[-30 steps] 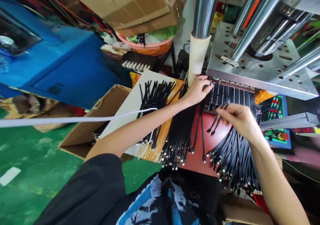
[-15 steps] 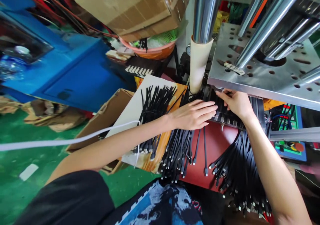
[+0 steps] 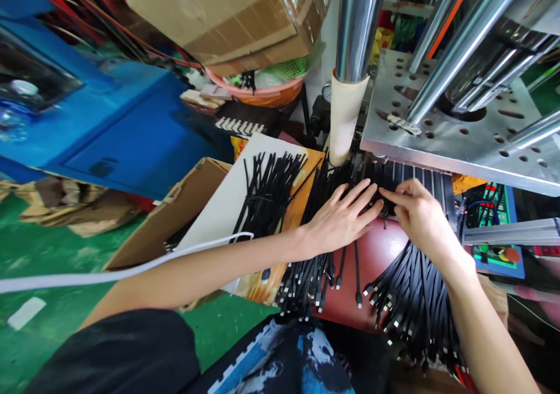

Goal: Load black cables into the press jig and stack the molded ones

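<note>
My left hand is open, its fingers spread and tips at the near left edge of a black slotted mould. Below its palm, black cables with metal plug ends fan over the table edge. My right hand has its index finger stretched out to the mould's front edge, close to the left fingertips. Its other fingers are partly curled, and I see nothing held in them. A second thick bunch of black cables hangs below the right wrist. What lies under the fingertips is too small to make out.
A steel press plate with rods overhangs the mould. A pale sleeved column stands at its left. Another cable bundle rests on a white board. A white cord crosses my left forearm. Further left is a blue cabinet.
My right hand has come back toward me from under the press plate to the mould's front edge, index finger now extended. My left hand has tilted upward, with its fingers spread wider.
</note>
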### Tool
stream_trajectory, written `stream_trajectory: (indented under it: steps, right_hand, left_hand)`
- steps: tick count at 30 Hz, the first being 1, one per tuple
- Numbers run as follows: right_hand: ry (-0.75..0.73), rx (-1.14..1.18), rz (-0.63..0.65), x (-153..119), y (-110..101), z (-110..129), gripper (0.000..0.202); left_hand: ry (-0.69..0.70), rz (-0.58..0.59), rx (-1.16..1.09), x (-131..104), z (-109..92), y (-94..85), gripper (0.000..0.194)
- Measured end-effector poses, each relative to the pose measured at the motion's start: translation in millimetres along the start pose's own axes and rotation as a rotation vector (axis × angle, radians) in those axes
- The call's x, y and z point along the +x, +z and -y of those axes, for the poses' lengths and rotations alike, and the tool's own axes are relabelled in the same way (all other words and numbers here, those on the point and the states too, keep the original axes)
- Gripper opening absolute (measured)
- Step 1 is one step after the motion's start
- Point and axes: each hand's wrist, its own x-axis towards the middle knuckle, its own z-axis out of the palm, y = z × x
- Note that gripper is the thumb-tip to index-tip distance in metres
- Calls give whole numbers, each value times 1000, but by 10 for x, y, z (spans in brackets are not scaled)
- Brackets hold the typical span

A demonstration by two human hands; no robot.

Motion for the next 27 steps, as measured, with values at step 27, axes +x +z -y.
stream_trajectory:
  steps: [27]
  right_hand:
    - [96, -334, 85, 857, 295, -278, 53]
  left_hand:
    - [-144, -21, -62, 1004, 636, 78, 44]
